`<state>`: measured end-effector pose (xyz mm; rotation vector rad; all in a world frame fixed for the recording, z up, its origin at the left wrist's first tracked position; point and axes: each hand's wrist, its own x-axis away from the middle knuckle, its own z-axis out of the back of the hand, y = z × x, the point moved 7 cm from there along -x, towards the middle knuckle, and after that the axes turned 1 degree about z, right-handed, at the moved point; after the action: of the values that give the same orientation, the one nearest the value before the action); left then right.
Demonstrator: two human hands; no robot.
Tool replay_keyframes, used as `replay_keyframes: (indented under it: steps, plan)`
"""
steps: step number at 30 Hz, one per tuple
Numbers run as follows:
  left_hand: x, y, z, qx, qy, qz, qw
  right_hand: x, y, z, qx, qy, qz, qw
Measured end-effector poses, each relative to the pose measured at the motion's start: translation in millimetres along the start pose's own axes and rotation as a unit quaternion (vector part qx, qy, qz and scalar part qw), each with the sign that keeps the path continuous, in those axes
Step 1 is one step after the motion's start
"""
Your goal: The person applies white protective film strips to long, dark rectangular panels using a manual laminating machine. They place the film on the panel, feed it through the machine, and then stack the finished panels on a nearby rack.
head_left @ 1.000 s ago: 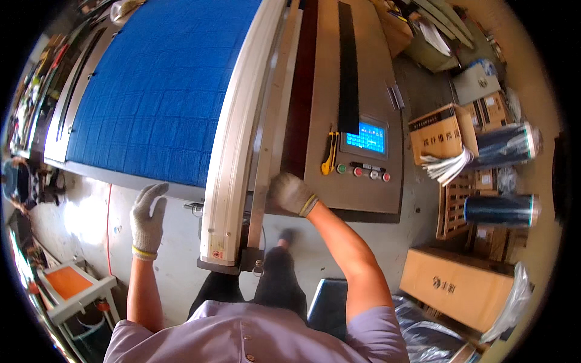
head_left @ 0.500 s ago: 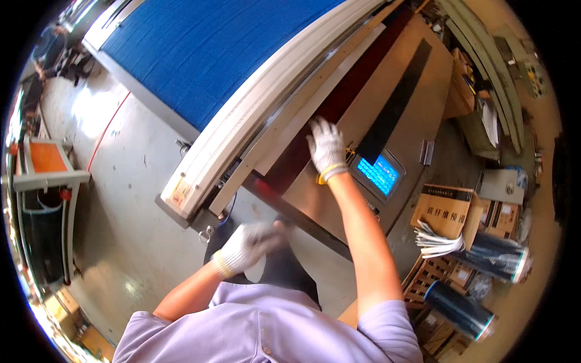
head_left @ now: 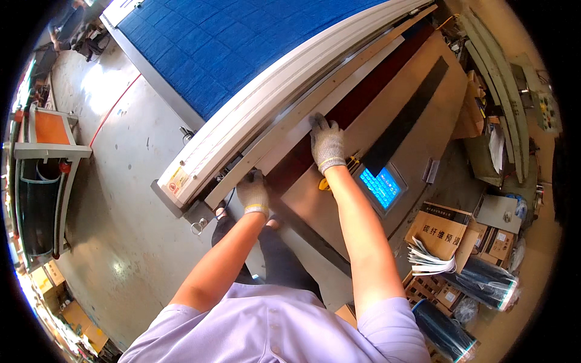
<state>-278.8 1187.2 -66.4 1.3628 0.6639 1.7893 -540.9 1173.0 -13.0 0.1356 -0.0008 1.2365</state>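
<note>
My left hand [head_left: 252,191], in a pale knitted glove with dark fingertips, reaches to the near end of a long light strip [head_left: 357,80] lying along the machine's edge. Its fingertips are in shadow there, so their grip is unclear. Farther along, my right hand [head_left: 327,145] wears a matching glove. Its fingers are extended over a dark red band [head_left: 369,100] and touch the light strip's edge. By that wrist lies a yellow-handled tool [head_left: 325,184]. A black strip of material [head_left: 408,118] rests on the tan tabletop [head_left: 315,193].
The machine's white beam [head_left: 254,97] runs beside a blue bed [head_left: 200,48]. A lit touch screen [head_left: 380,187] sits in the tabletop's right side. Cardboard boxes [head_left: 437,233], white strips [head_left: 430,260] and dark rolls [head_left: 445,333] stand at right. A rack [head_left: 51,151] stands left.
My left hand has moved up and forward from in front of my body to the light strip's near end. My right hand stays at nearly the same place.
</note>
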Motion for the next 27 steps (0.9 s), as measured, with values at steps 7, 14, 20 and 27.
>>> replay_keyframes:
  steps: [7, 14, 20, 27]
  plan:
    - [1.3, 8.3, 0.3, 0.050, -0.011, 0.001, 0.999, 9.5, -0.9, 6.0, -0.122, 0.086, -0.019, 0.989]
    - [21.3, 14.8, -13.9, 0.238, -0.141, 0.145, 0.950, 59.4, -0.2, -94.4, -0.613, -0.053, -0.389, 0.685]
    - [16.8, 17.3, -4.8, 0.209, -0.118, 0.111, 0.964, 43.0, -42.8, -36.8, -0.707, -0.067, -0.375, 0.596]
    - [12.8, 5.4, 5.0, 0.197, -0.103, 0.080, 0.972, 57.1, -52.0, -27.6, -0.685, -0.086, -0.391, 0.608]
